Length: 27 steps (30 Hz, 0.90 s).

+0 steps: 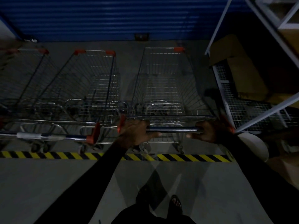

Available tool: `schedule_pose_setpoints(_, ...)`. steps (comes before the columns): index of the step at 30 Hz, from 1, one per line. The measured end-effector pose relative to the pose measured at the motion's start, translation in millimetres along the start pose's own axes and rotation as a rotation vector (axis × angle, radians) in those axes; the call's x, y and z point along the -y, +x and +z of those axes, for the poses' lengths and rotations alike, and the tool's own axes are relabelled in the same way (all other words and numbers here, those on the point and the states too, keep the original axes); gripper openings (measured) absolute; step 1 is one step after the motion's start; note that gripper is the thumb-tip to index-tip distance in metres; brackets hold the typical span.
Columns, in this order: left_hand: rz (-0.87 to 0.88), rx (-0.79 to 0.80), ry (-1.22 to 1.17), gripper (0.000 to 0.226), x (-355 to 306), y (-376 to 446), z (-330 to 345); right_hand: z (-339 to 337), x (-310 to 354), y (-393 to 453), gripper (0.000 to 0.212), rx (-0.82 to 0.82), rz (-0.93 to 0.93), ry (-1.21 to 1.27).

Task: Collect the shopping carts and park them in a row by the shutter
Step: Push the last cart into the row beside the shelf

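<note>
Chrome handle (173,130) — left hand (137,133), right hand (208,132) clamped on | leftmost cart (24,78) cut off — dim

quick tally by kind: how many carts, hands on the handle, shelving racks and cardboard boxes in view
shopping carts: 3, namely the held cart, the middle cart and the left cart
hands gripping the held cart's handle: 2, left hand and right hand
shelving racks: 1, rack
cardboard boxes: 1 clear, box
total: 7

Three carts (163,81) before shutter (105,16)
</note>
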<state>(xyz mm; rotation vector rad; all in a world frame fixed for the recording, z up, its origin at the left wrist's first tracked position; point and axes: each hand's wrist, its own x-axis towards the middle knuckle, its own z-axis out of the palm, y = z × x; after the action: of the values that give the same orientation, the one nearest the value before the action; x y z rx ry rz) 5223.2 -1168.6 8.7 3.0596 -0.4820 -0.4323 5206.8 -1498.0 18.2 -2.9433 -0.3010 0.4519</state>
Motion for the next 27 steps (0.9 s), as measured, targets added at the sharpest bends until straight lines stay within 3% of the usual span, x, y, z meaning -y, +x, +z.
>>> schedule_pose_setpoints(4,0.010,-0.027,-0.034,0.082,-7.7,6.4,-4.1,-10.5,5.1,4.2,0.015,0.045,-0.081,0.130)
schedule_pose_setpoints(5,0.019,-0.038,-0.045,0.082,-11.3,8.0,-5.1,-8.6,4.6,7.0,0.015,0.064,-0.099,0.155)
schedule_pose_setpoints(10,0.082,-0.094,-0.043,0.070,-30.7,11.4,-8.7,26.8,-25.2,33.1,0.078,-0.007,-0.023,0.157)
schedule_pose_setpoints(15,0.055,-0.081,0.007,0.069,-43.6,7.2,-8.9,17.4,-5.3,16.1,0.097,-0.027,-0.003,0.054)
schedule_pose_setpoints(18,0.122,-0.065,-0.046,0.055,-53.1,7.6,-3.7,18.5,-5.4,16.0,0.124,0.069,0.067,0.169)
schedule_pose_setpoints(22,0.145,-0.124,-0.122,0.055,-51.2,9.0,15.5,28.7,-2.7,12.9,0.117,-0.114,-0.005,0.022)
schedule_pose_setpoints(27,0.130,-0.214,-0.132,0.065,-28.1,-2.0,31.3,38.4,24.2,-3.8,0.102,-0.211,-0.045,-0.005)
